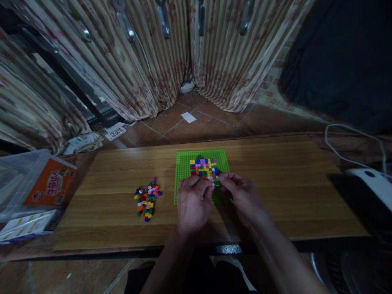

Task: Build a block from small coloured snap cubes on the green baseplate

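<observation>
On the wooden table lies a green baseplate (181,163) with a block of multicoloured toy bricks (202,166) pressed onto its middle. My left hand (192,202) is over the lower left of the plate, thumb and fingertips pinched on a small pale pink brick (212,184) at the near edge of the brick block. My right hand (240,194) rests at the block's right side with its fingers curled and thumb against the forefinger. Whether anything sits between those fingertips is hidden. The hands cover the near part of the plate.
A loose pile of coloured bricks (148,200) lies on the table (275,188) left of the plate. Left of the table stand a clear plastic bin (24,171) and an orange box (50,183). A black-and-white object (364,196) and a white cable (352,161) are at the right.
</observation>
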The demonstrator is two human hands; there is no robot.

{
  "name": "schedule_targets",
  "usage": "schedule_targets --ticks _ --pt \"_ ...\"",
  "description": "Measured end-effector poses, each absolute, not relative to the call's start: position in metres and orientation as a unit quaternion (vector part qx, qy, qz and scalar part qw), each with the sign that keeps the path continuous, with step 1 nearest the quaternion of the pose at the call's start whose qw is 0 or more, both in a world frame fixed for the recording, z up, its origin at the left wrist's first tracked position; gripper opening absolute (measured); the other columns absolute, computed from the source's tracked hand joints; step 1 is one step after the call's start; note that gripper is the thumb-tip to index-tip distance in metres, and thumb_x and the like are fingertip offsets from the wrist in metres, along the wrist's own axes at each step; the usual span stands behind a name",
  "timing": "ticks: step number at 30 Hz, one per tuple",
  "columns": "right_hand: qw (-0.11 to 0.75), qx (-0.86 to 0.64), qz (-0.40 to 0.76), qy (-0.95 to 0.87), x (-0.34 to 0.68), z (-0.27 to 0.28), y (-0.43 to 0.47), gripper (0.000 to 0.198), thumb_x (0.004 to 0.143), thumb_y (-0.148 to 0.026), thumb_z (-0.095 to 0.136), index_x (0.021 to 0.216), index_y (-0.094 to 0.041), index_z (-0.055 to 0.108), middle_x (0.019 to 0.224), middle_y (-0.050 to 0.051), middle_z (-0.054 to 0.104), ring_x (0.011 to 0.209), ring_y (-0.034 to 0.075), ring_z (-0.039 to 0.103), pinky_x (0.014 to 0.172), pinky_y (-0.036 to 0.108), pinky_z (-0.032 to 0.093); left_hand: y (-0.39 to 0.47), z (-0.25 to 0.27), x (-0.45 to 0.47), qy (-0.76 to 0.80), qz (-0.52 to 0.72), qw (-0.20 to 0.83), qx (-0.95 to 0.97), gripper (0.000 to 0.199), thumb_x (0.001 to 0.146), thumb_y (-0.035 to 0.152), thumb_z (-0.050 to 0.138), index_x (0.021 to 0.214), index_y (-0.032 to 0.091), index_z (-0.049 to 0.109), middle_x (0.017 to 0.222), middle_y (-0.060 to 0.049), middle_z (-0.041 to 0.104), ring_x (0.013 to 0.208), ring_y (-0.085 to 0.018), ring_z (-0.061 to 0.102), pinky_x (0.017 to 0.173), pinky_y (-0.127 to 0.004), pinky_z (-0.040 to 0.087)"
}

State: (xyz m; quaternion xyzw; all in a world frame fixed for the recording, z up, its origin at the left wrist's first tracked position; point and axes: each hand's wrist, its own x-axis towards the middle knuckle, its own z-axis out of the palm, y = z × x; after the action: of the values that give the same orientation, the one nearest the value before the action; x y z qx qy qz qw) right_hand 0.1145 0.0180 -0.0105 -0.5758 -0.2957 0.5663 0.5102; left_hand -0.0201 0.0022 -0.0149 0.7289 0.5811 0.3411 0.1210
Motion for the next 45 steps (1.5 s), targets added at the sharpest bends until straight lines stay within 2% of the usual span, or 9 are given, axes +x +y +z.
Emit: schedule_targets --ticks 6,20,27,31,36,42,45 --pt "0.523 -0.559 0.557 -0.321 0.112 -0.014 0.018 0.031 0.059 -0.046 0.083 0.071 -0.02 0.069 0.067 -0.001 0.065 0.064 0.013 0.055 0.064 0.028 0.041 0.003 -0.015 -0.018 0.585 0.348 0.112 0.724 0.008 0.088 0.018 0.064 0.085 0.021 0.07 0.086 -0.003 0.071 0.085 -0.019 0.064 0.082 -0.035 0.046" --pt "0.52 -0.566 0.551 -0.325 0.111 -0.018 0.02 0.032 0.061 -0.046 0.082 0.072 -0.02 0.067 0.068 -0.001 0.066 0.066 0.014 0.058 0.068 0.029 0.044 0.003 -0.018 -0.017 0.599 0.336 0.095 0.721 0.01 0.089 0.02 0.062 0.081 0.02 0.069 0.083 -0.003 0.07 0.083 -0.019 0.063 0.081 -0.034 0.044" --pt "0.507 -0.588 0.523 -0.352 0.107 -0.024 0.021 0.037 0.058 -0.041 0.085 0.085 -0.02 0.068 0.083 0.003 0.071 0.081 0.019 0.064 0.079 0.034 0.048 0.004 -0.018 -0.013 0.605 0.323 0.068 0.724 0.011 0.089 0.017 0.061 0.082 0.02 0.069 0.082 -0.003 0.069 0.08 -0.019 0.062 0.078 -0.034 0.042" --pt "0.499 -0.608 0.478 -0.391 0.106 -0.024 0.021 0.034 0.064 -0.041 0.081 0.088 -0.02 0.068 0.085 0.004 0.073 0.077 0.02 0.066 0.075 0.034 0.049 0.003 -0.017 -0.011 0.613 0.32 0.053 0.721 0.013 0.089 0.016 0.06 0.079 0.019 0.068 0.079 -0.003 0.068 0.078 -0.019 0.061 0.077 -0.034 0.041" --pt "0.477 -0.621 0.451 -0.429 0.106 -0.023 0.019 0.041 0.068 -0.047 0.076 0.095 -0.018 0.066 0.087 0.006 0.074 0.073 0.02 0.067 0.069 0.033 0.051 0.002 -0.017 -0.009 0.621 0.32 0.043 0.715 0.014 0.089 0.016 0.06 0.076 0.019 0.066 0.078 -0.003 0.068 0.076 -0.019 0.061 0.075 -0.034 0.041" --pt "0.482 -0.604 0.468 -0.428 0.108 -0.028 0.02 0.042 0.066 -0.048 0.078 0.093 -0.018 0.066 0.087 0.005 0.073 0.076 0.019 0.067 0.071 0.032 0.051 0.002 -0.018 -0.007 0.63 0.315 0.035 0.709 0.013 0.089 0.017 0.06 0.078 0.02 0.066 0.079 -0.003 0.068 0.077 -0.019 0.062 0.075 -0.034 0.042" --pt "0.473 -0.601 0.502 -0.404 0.112 -0.027 0.021 0.043 0.064 -0.053 0.08 0.088 -0.019 0.069 0.081 0.003 0.072 0.074 0.018 0.065 0.069 0.03 0.05 0.001 -0.019 -0.008 0.625 0.316 0.046 0.713 0.01 0.089 0.017 0.061 0.08 0.021 0.066 0.082 -0.003 0.069 0.08 -0.02 0.063 0.077 -0.035 0.043"
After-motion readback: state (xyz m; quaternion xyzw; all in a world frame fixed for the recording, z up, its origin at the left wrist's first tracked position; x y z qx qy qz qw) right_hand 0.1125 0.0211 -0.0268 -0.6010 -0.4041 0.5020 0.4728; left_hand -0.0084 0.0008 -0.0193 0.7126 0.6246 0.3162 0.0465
